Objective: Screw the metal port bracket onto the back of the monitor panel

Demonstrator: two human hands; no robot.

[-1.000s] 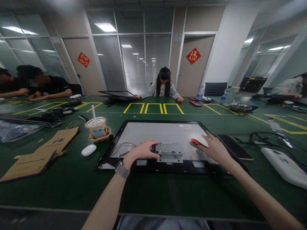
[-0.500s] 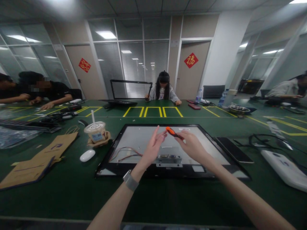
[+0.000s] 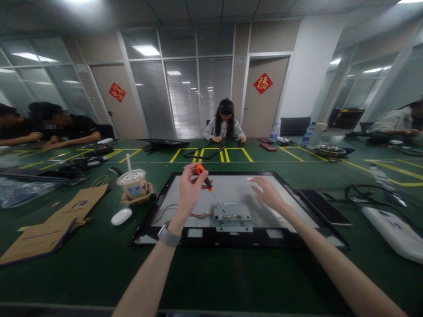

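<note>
An orange and black screwdriver is gripped by its handle in my left hand. Its thin shaft slants down to the right, with the tip close to the metal bracket that carries the connector ports; whether it touches I cannot tell. My right hand hovers over the panel's right half, fingers apart, holding nothing. Beneath both hands lies a flat display panel with a black frame and grey back. Thin coloured wires run from its left side to the bracket.
Left of the panel are a drink cup with a straw, a white case and a paper bag. To the right lie a dark phone and a white device by cables. A person sits opposite.
The screwdriver has passed from my right hand to my left and now points down at the bracket. My right hand has opened and moved right. The person opposite has laid a black frame down.
</note>
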